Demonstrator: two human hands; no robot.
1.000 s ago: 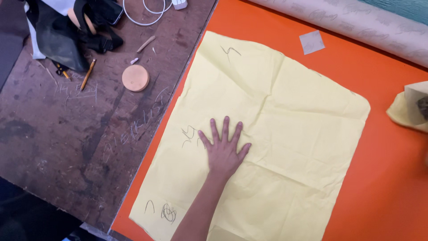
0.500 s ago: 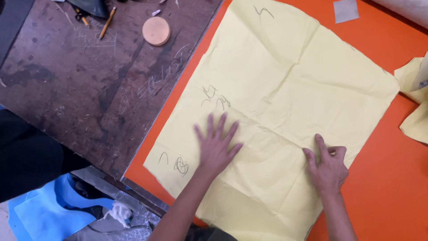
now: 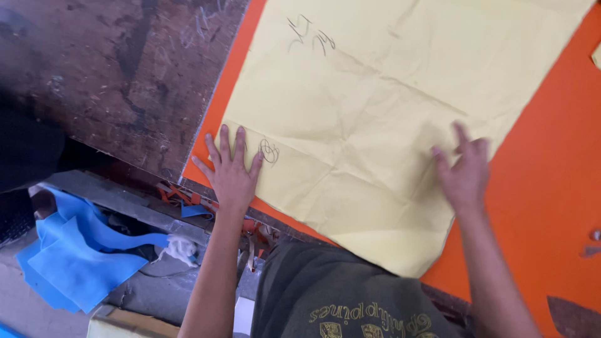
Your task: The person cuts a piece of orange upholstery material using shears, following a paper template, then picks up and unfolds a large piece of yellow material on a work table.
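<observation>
Yellow cloth (image 3: 375, 119): creased, pen-marked, laid flat on an orange sheet (image 3: 551, 181) over a worn dark table (image 3: 125, 69). Left hand (image 3: 230, 172): fingers spread, pressed flat on the cloth's near-left corner. Right hand (image 3: 464, 172): open, fingers spread, blurred, at the cloth's right edge.

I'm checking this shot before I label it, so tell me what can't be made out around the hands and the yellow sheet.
Head view only:
- Yellow sheet: its far end is cut off by the top edge of the frame; its near corner overhangs the table edge.
- Right hand: motion-blurred, so whether its fingers press the sheet is unclear.
- Left hand: covers the sheet's left corner.
- Pen marks: too small to make out.
- Orange cloth: mostly hidden under the sheet.
</observation>
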